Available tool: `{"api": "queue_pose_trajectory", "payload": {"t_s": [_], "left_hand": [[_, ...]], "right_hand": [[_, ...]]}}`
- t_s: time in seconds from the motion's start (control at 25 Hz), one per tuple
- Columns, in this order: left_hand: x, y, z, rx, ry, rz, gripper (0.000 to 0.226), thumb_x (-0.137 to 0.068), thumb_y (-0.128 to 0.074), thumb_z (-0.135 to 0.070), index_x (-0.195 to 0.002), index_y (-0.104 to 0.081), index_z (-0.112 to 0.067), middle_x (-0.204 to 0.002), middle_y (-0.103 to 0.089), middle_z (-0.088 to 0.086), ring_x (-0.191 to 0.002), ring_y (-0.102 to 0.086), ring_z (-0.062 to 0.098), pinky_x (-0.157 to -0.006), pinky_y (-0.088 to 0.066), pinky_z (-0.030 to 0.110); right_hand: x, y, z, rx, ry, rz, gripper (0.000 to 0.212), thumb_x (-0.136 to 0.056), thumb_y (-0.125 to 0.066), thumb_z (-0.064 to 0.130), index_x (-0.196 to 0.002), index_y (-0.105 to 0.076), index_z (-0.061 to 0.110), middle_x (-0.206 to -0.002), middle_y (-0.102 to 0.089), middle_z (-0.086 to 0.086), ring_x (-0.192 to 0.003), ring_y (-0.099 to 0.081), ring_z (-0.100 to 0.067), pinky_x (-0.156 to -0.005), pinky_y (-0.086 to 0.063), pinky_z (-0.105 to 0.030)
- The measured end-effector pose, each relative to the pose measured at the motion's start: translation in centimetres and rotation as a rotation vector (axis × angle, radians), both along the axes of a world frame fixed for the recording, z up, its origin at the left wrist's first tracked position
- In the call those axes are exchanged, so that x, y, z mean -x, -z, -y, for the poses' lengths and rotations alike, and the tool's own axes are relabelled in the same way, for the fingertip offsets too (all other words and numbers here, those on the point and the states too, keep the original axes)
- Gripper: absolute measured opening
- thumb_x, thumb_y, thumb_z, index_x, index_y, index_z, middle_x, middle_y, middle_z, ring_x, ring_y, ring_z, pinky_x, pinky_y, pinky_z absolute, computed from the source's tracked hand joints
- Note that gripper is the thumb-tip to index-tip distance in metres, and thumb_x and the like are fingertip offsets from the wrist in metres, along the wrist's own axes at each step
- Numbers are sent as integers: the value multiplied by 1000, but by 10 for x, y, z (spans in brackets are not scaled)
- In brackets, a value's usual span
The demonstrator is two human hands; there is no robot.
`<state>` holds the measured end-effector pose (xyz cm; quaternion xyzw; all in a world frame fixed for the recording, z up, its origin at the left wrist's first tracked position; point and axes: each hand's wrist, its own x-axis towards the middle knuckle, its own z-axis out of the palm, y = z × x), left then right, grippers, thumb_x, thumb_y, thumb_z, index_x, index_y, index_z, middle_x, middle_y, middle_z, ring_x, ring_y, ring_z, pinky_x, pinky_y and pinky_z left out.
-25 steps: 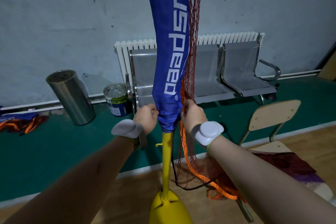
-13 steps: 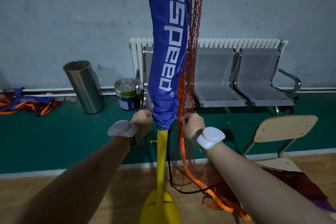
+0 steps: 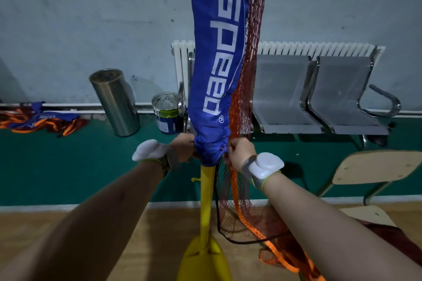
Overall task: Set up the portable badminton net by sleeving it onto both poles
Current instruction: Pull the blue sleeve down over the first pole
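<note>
The yellow pole (image 3: pixel 206 201) disappears upward inside the blue sleeve (image 3: pixel 217 64), whose top and first printed letters run off the upper edge. Left of the pole, the fingers of the left hand (image 3: pixel 183 147) are hidden behind the bunched hem. Below the pole, the yellow base (image 3: pixel 201 260) is cropped.

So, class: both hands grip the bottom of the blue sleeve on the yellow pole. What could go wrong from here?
1. The left hand and right hand grip the bunched blue sleeve on the yellow pole; uneven tugging might jam the fabric or tilt the pole.
2. Loose red net pools on the floor beside the yellow base and could snag or catch a foot.
</note>
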<state>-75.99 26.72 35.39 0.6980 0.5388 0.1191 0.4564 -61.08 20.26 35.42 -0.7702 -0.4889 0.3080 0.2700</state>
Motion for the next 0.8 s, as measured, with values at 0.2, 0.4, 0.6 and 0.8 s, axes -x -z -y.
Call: {"api": "queue_pose_trajectory", "payload": {"t_s": [0.2, 0.4, 0.6, 0.8], "left_hand": [[-5, 0, -8, 21, 50, -21, 36, -93, -33, 3, -65, -46, -16, -64, -51, 0, -29, -49, -4, -46, -33, 19], [-7, 1, -21, 4, 114, -51, 18, -91, -41, 7, -85, -58, 3, -73, -57, 17, -61, -62, 21, -52, -47, 31], [0, 11, -30, 148, 70, 149, 36, -91, -43, 9, -59, -41, -8, -36, -38, -4, -29, -31, 3, -42, -29, 18], [0, 16, -40, 185, 55, 321, 18, -61, -72, -13, -67, -55, -12, -38, -53, -8, -32, -44, 1, -38, -38, 14]], "right_hand": [[3, -3, -3, 40, 2, -124, 28, -95, -34, 0, -97, -61, -4, -83, -65, -24, -58, -60, -26, -50, -51, -29], [4, 0, -12, 36, 44, -130, 25, -93, -37, -1, -96, -62, -4, -88, -66, -24, -70, -67, -36, -59, -59, -39], [5, 5, -18, 87, 56, -220, 24, -94, -37, -3, -77, -53, 2, -72, -55, -17, -50, -49, -20, -45, -47, -27], [3, 6, -19, 116, 58, -346, 19, -96, -37, 3, -85, -52, 7, -63, -54, -8, -50, -53, -13, -49, -49, -22]]}}
